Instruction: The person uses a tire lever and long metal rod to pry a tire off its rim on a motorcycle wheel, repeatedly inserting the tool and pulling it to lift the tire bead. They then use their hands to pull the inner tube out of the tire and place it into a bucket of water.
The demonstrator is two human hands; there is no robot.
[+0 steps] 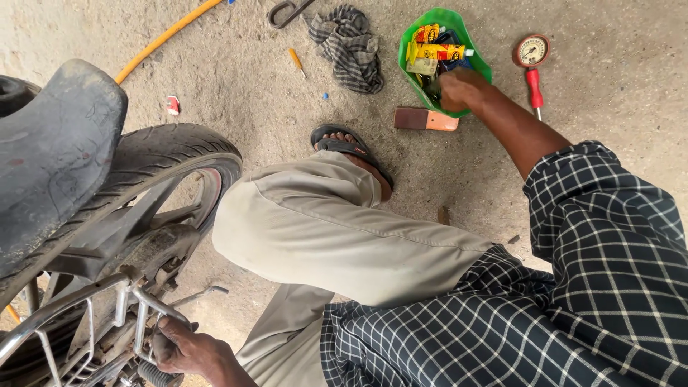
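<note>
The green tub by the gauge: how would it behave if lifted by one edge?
The green tub looks thin-walled and its rim is bent out of round, so it would probably flex. It is packed with tubes, so it may sag or spill. The right hand reaches into it.

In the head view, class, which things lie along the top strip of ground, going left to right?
Yellow-orange hose → small orange-handled tool → grey striped cloth → green plastic tub of tubes, right hand reaching in → round pressure gauge with red handle.

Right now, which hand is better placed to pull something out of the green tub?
Right. The right hand is already inside the green tub among the tubes. The left hand is far off at the motorcycle's metal rack, gripping it.
</note>
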